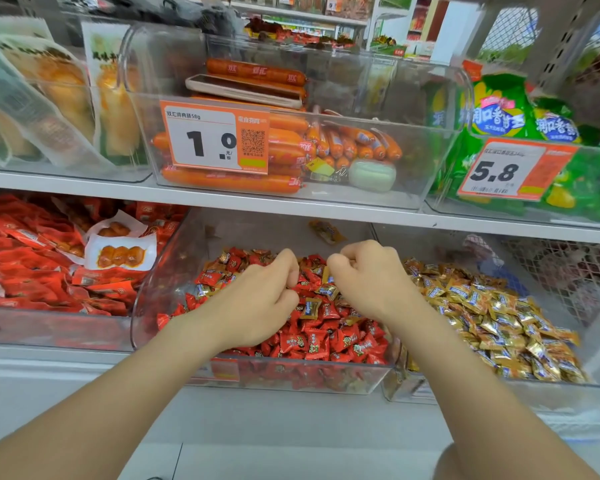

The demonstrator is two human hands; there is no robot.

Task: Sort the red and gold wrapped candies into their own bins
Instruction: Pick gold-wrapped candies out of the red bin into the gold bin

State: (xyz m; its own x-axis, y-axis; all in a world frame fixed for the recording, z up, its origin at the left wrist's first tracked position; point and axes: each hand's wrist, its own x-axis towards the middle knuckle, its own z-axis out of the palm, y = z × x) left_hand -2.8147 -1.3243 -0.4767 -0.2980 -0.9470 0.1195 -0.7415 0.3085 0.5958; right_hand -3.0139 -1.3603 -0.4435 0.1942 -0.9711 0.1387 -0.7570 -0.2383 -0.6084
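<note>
I see glossy red candies filling the clear middle bin, gold strays mixed in; the right bin holds gold candies. My left hand and right hand curl into the red pile. I can't tell whether they pinch anything.

My left hand and right hand curl, knuckles up, over the red candies in the clear bin. Gold strays lie among them. Gold candies pile at three o'clock.

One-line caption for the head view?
Left hand and right hand, fingers curled, pick through the red candy bin with gold strays mixed in, gold candy bin to its right.
</note>
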